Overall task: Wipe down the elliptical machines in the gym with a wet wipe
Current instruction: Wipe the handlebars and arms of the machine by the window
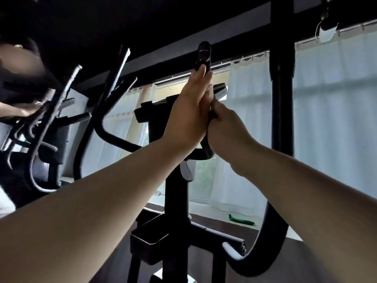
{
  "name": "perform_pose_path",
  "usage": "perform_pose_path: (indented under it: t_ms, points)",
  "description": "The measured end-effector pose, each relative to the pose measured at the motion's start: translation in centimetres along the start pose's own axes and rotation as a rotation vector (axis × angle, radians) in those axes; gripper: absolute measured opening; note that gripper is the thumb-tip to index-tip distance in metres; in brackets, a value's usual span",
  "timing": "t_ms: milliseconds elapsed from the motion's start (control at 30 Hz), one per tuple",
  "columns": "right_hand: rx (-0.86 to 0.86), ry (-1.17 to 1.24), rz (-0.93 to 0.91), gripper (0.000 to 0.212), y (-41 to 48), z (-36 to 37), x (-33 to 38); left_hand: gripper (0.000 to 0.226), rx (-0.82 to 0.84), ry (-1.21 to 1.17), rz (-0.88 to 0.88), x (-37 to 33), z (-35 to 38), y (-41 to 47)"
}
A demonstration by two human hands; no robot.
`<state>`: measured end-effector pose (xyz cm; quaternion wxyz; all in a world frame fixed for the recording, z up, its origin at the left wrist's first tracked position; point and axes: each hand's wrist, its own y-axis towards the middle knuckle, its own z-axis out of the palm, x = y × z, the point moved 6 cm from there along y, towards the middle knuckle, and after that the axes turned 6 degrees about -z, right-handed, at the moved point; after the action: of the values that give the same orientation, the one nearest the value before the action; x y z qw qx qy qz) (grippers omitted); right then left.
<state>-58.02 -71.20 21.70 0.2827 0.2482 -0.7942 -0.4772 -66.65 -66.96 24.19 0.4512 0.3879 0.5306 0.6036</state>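
Both arms are up and reaching in front of the person, right in the middle of the elliptical (175, 201). The left hand (189, 111) lies flat against the upright black handle (204, 54), fingers straight and pointing up its shaft, fingertips just short of the rounded top end. The right hand (226, 129) is directly beside it and a little lower, on the other side of the same bar, touching the left hand, with its fingers curled in round the handle. So that's one released palm pressing and one clenched grip, with the bar sandwiched between them. The wipe I cannot make out from here; if it is there, it is hidden between the hands and the bar.

Behind the hands sits the machine's dark console (155, 111), and below them the centre post drops to a small black tray (151, 235). The other handlebar (271, 231) sweeps round in a big curve at the lower right, well apart from both hands. Pale curtains (326, 99) glow across the window behind. A green object (241, 219) lies on the floor by the window. Off to the left, another person (26, 111) is at a second machine (51, 139).
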Motion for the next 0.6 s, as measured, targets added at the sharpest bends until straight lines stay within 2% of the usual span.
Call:
perform_pose_path:
  t_ms: [67, 133, 267, 400, 533, 600]
  points:
    - [-0.079, 0.045, 0.007, 0.043, -0.6, -0.1, -0.2, 0.043, 0.045, -0.023, 0.078, 0.2, 0.3, -1.5]
    - [-0.157, 0.107, 0.027, 0.040, -1.3, 0.5, -0.4, 0.044, 0.098, -0.075, 0.131, 0.6, 0.5, -3.1]
    - [-0.346, 0.264, 0.053, 0.034, -2.7, 1.5, -0.9, 0.058, 0.155, 0.071, 0.178, 1.4, 0.8, -5.8]
    - [-0.501, 0.388, 0.231, 0.027, -4.2, 2.2, -2.3, 0.075, 0.239, 0.127, 0.225, 1.3, 0.8, -7.2]
    - [-0.428, 0.638, 0.248, 0.013, -4.0, 3.1, -2.4, 0.076, 0.174, 0.229, 0.290, 0.9, 0.5, -6.4]
    - [-0.431, 0.645, 0.237, 0.012, -3.7, 3.0, -2.4, 0.080, 0.224, 0.190, 0.315, 0.8, 0.5, -6.4]
